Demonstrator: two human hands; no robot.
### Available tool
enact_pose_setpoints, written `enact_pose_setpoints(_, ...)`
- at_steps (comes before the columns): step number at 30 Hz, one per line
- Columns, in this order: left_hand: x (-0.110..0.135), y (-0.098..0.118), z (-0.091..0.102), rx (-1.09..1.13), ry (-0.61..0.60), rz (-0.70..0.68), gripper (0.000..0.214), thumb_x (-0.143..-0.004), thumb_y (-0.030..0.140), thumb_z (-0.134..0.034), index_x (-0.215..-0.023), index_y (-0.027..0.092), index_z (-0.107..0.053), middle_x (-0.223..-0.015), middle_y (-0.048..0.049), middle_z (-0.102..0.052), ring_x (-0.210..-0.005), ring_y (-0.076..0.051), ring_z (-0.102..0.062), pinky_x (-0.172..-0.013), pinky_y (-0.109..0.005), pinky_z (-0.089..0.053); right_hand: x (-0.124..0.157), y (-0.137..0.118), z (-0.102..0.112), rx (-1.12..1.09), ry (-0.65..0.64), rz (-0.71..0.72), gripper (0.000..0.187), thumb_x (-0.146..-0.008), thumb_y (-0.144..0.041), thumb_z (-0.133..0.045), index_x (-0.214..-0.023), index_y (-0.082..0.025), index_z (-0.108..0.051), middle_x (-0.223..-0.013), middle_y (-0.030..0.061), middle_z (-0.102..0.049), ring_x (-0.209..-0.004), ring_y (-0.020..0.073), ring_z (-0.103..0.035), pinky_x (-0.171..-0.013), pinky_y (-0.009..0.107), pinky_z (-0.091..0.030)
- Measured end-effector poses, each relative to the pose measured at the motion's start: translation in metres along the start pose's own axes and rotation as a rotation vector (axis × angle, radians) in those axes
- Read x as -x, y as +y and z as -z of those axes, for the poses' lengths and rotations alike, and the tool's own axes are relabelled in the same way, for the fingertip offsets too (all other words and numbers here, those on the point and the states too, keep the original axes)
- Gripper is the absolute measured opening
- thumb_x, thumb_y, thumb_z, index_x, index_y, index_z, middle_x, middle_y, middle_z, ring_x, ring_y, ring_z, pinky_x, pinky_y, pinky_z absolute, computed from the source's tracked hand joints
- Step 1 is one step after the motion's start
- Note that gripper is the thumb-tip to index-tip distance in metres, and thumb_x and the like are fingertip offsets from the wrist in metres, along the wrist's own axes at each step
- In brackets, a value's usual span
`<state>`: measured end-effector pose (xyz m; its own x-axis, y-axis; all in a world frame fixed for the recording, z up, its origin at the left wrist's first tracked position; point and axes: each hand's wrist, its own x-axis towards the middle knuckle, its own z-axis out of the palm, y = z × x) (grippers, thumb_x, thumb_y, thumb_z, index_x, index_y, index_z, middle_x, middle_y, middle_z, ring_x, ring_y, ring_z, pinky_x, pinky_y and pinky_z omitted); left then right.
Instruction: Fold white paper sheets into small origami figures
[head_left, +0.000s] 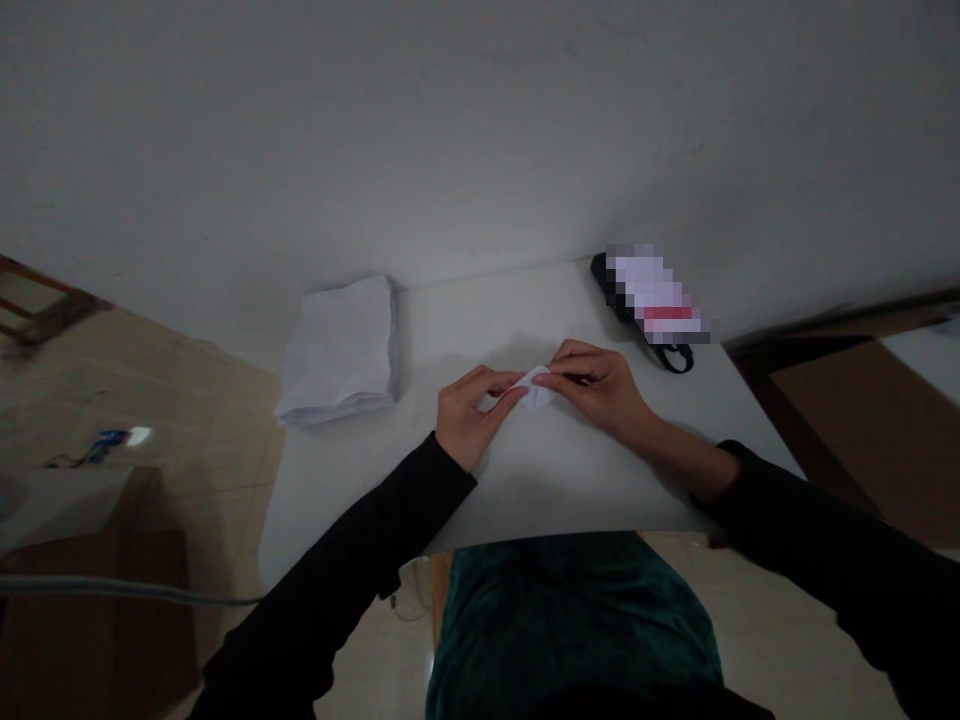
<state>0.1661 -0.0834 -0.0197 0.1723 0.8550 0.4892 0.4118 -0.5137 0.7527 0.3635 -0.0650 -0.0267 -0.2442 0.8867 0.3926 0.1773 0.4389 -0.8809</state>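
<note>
Nearest the camera, two black sleeves reach over the front edge of a white table [570, 490]. The left hand [471, 415] and right hand [600, 385] meet at the table's middle, both pinching a small folded piece of white paper [537, 388] between thumb and fingertips; the fold seems to rest on the tabletop, though the dim light leaves that unsure. Farther back left lies a stack of white paper [343, 348]. At the far right edge sits a dark object with a strap [679, 357].

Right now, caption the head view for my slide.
Left hand and right hand pinch a small white paper at the table, beside a paper stack.
</note>
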Motion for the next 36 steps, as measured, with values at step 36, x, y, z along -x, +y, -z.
enact_pose_setpoints(36,0.003,-0.001,-0.009,-0.650,-0.378,-0.245,0.013,-0.094,0.029,-0.061,-0.101,0.021,-0.069,-0.093,-0.0041,-0.065,-0.093,-0.022,-0.057,-0.090,-0.041,-0.028,0.004,-0.002,-0.015,-0.053,0.129,-0.142,0.013,-0.074,-0.011,-0.061,-0.068,-0.020,-0.068,-0.082,0.0034,-0.057,-0.070,0.0135,-0.057,-0.047,0.023,-0.049)
